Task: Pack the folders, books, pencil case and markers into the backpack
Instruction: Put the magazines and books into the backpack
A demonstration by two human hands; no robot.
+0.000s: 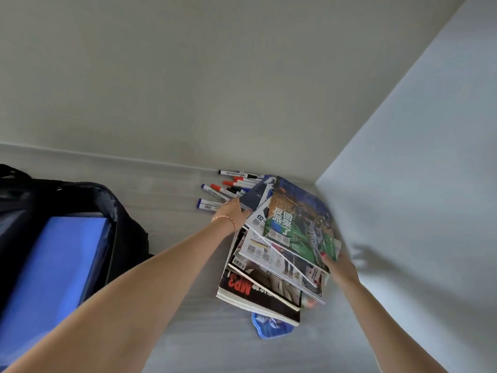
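left hand (233,214) and right hand (339,263) both gripping opposite edges of messy glossy magazine stack (279,251) on tabletop (166,189); open black backpack (80,216) lies left, so left arm's nearer. markers (228,189) behind stack.

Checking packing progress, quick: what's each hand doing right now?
Left hand: gripping the magazine stack's far-left edge.
Right hand: gripping its right edge.

Glossy paper magazines (282,246); dark cloth backpack (126,227); plastic markers (228,188).
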